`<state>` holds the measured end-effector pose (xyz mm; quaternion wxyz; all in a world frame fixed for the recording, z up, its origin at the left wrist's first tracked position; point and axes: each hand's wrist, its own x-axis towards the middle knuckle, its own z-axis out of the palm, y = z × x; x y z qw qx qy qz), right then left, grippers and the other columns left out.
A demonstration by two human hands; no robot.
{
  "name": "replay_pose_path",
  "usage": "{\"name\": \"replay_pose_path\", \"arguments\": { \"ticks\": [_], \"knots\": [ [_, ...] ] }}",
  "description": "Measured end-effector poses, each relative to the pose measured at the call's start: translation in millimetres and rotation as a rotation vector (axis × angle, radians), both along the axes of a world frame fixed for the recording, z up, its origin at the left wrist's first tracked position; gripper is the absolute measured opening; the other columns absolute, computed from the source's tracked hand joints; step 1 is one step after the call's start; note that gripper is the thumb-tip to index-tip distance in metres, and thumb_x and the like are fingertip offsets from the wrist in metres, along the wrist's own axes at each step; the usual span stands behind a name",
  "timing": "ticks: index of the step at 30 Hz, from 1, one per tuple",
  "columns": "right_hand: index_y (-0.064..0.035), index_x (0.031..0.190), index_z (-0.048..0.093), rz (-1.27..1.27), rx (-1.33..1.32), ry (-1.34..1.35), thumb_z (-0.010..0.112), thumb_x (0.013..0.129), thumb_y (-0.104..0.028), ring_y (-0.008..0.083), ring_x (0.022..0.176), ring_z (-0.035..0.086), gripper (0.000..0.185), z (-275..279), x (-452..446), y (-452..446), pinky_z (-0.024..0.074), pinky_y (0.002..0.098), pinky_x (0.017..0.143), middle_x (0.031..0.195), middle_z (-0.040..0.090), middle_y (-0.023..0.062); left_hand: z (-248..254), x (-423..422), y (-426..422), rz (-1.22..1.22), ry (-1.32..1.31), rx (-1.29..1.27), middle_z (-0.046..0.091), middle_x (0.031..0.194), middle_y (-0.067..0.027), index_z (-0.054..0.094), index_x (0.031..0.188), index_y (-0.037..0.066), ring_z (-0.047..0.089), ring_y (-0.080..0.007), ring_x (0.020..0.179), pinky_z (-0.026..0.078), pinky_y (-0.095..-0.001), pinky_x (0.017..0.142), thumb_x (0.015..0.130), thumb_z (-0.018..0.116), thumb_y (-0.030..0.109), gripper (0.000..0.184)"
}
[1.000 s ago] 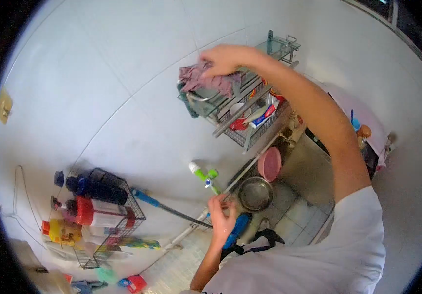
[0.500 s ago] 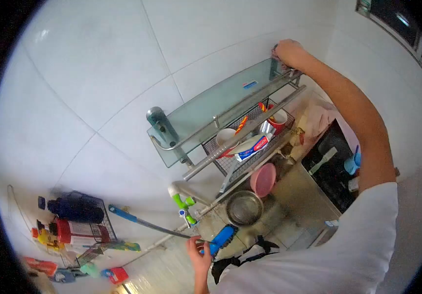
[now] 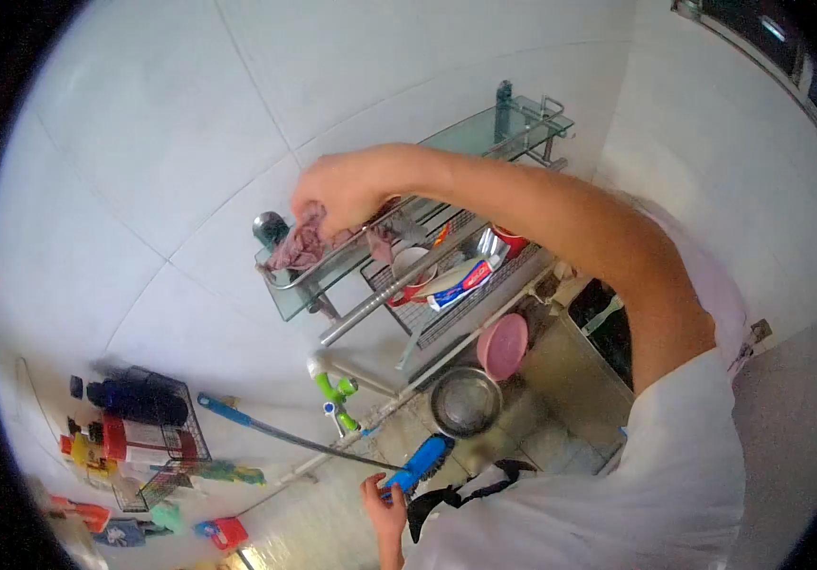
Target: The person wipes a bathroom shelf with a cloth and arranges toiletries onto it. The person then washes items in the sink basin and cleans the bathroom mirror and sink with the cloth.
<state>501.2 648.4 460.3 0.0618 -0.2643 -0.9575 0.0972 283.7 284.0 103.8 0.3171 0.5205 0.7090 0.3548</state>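
**Right hand (image 3: 342, 195) holds a bunched cloth (image 3: 302, 242) at the 9 o'clock end of the glass shelf (image 3: 475, 130)**

From the centre of our view, the right hand is at 11 o'clock, its fingers closed over the mauve cloth. The cloth is on the glass shelf, at 7 o'clock from the knuckles. Our forearm (image 3: 513, 190) crosses the shelf and hides part of it.

We judge the work with the cloth to be unfinished: it is in our grasp rather than set down, and the other end of the glass shelf, at 1 o'clock, is well apart from it. How much of the glass is done, and how much is left, we cannot tell.

Our left hand (image 3: 385, 511), at 6 o'clock, has loosely parted fingers near a blue brush (image 3: 416, 464). We see nothing in its grip, but cannot tell whether it touches the brush.

As for containers, a wire basket (image 3: 446, 328) below the glass shelf holds a toothpaste tube (image 3: 462, 285), a red-and-white mug (image 3: 416, 269) and a red cup (image 3: 511, 242). At 8 o'clock, a wall rack (image 3: 197, 437) holds bottles (image 3: 142, 401). We see a pink basin (image 3: 503, 347) at 4 o'clock, just beside a metal basin (image 3: 465, 402) at 5 o'clock; whether these 2 hold water is unclear.
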Motion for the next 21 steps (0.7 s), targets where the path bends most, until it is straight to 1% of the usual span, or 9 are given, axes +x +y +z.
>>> {"name": "replay_pose_path", "arguments": {
  "ticks": [4,5,8,10,14,17,18,19,21],
  "knots": [
    [-0.0042,0.095,0.063,-0.155,0.067,-0.255,0.061,0.071,-0.011,0.0336,0.084,0.061,0.025,-6,81,47,0.048,0.042,0.07,0.092,0.065,0.0181,-2,-1,-11,0.049,-0.075,0.001,0.046,0.109,-0.0133,0.05,0.109,0.001,0.061,-0.0217,0.077,0.052,-0.027,0.057,0.081,0.059,0.002,0.03],
    [-0.0081,0.107,0.064,-0.234,0.131,-0.464,0.055,0.079,-0.017,0.033,0.078,0.061,0.031,-8,118,70,0.048,0.0451,0.069,0.097,0.065,0.0196,-3,-2,-17,0.072,-0.042,0.029,0.046,0.108,-0.0132,0.05,0.109,0.001,0.062,-0.0215,0.076,0.051,-0.027,0.056,0.082,0.059,0.002,0.029],
    [-0.0178,0.114,0.062,-0.56,0.248,-0.528,0.06,0.083,-0.039,0.0288,0.086,0.061,0.038,0,191,73,0.0486,0.0411,0.076,0.104,0.065,0.0109,-4,-9,-30,0.127,-0.011,0.029,0.046,0.108,-0.0129,0.049,0.109,0.001,0.062,-0.0207,0.075,0.051,-0.0268,0.055,0.082,0.06,0.001,0.029],
    [-0.0099,0.099,0.066,-0.718,0.461,-0.5,0.064,0.079,-0.038,0.0301,0.082,0.062,0.035,-29,212,122,0.0496,0.0415,0.074,0.094,0.065,0.0139,-1,-8,-36,0.141,-0.011,0.007,0.046,0.108,-0.0127,0.049,0.11,0.001,0.061,-0.0201,0.074,0.051,-0.0265,0.055,0.083,0.06,0.002,0.029],
    [-0.0072,0.075,0.071,-0.754,0.268,-0.007,0.064,0.077,-0.035,0.0248,0.062,0.063,0.028,-41,152,99,0.0511,0.0406,0.064,0.069,0.065,0.0121,-30,-23,-55,0.08,-0.058,-0.108,0.047,0.108,-0.0122,0.049,0.112,0.001,0.059,-0.0191,0.077,0.051,-0.0278,0.059,0.084,0.061,0.005,0.031],
    [-0.0033,0.085,0.07,-0.792,0.328,0.211,0.07,0.066,-0.028,0.0294,0.078,0.064,0.031,-45,51,65,0.0511,0.0438,0.07,0.083,0.067,0.0179,-34,-23,-53,-0.025,-0.097,-0.183,0.047,0.108,-0.0116,0.048,0.114,0.001,0.059,-0.019,0.077,0.05,-0.0287,0.061,0.085,0.06,0.007,0.032],
    [-0.0043,0.078,0.071,-0.723,0.129,0.402,0.077,0.06,-0.035,0.0274,0.074,0.064,0.036,-46,20,50,0.0514,0.0398,0.07,0.075,0.066,0.0145,-33,-19,-52,-0.021,-0.131,-0.222,0.047,0.108,-0.0114,0.047,0.114,0.001,0.059,-0.0191,0.077,0.05,-0.029,0.062,0.085,0.06,0.008,0.032],
    [-0.0039,0.08,0.071,-0.647,0.266,0.322,0.079,0.057,-0.032,0.029,0.078,0.064,0.037,-41,-14,33,0.051,0.04,0.072,0.082,0.067,0.0155,-35,-22,-53,-0.056,-0.164,-0.216,0.047,0.107,-0.0112,0.047,0.115,0.001,0.059,-0.0191,0.078,0.049,-0.0288,0.061,0.086,0.059,0.008,0.032],
    [-0.0041,0.079,0.071,-0.494,0.103,0.407,0.078,0.055,-0.028,0.0287,0.081,0.065,0.035,-30,-56,14,0.0522,0.0389,0.07,0.085,0.067,0.0169,-36,-25,-57,-0.095,-0.158,-0.201,0.048,0.107,-0.0116,0.047,0.115,0.001,0.059,-0.0191,0.078,0.049,-0.0287,0.062,0.086,0.059,0.009,0.032]
  ]
}}
